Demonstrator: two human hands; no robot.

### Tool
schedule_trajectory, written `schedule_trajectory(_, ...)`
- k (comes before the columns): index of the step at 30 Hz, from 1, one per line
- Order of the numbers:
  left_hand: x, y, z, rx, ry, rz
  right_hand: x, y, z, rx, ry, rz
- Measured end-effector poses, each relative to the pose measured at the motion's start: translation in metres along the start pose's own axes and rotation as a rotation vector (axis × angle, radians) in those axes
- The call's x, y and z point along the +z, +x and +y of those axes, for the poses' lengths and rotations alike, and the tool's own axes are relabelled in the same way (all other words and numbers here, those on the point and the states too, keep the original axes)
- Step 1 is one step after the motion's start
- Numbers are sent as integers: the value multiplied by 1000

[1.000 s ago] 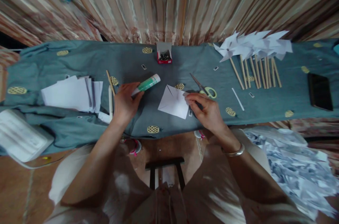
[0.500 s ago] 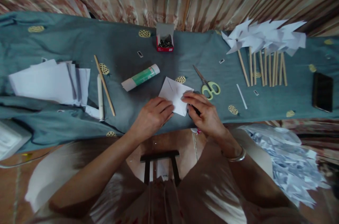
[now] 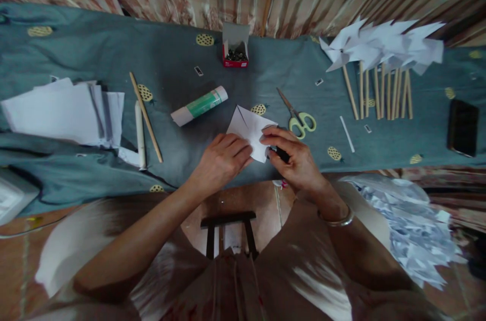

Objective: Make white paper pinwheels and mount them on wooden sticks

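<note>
A small white paper square (image 3: 243, 121) with a dark slit near its upper corner lies at the centre of the cloth-covered table. My left hand (image 3: 227, 155) has its fingers together on the paper's lower left part. At the right edge, my right hand (image 3: 290, 154) grips the paper between thumb and fingers, with something dark under the palm. Green-handled scissors (image 3: 300, 122) lie just beyond the right hand. A white and green roll (image 3: 200, 106) rests up and left of the paper.
An open red box (image 3: 235, 61) of small metal pieces stands at the back. White paper pinwheels on sticks (image 3: 383, 52) lie at the right, near a black phone (image 3: 462, 127). At the left are a paper stack (image 3: 56, 111), a wooden stick (image 3: 146, 117) and a pale tube (image 3: 140, 136).
The view has shifted slightly. My left hand has slid a little to the right over the paper; my right hand stays at its right edge.
</note>
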State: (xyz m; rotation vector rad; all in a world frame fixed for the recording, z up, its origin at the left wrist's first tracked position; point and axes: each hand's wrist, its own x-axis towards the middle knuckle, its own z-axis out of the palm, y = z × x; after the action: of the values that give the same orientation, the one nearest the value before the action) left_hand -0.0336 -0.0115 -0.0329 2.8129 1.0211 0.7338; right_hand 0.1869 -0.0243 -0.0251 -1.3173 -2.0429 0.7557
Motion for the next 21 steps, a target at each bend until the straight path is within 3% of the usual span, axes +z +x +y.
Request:
schedule_trajectory(16,-2,-5,13,16,-127,61,0,-4,1,89,263,-39)
schedule_trajectory(21,-2,-7,15,-13,-163,70,6,-1,-3,113,239,24)
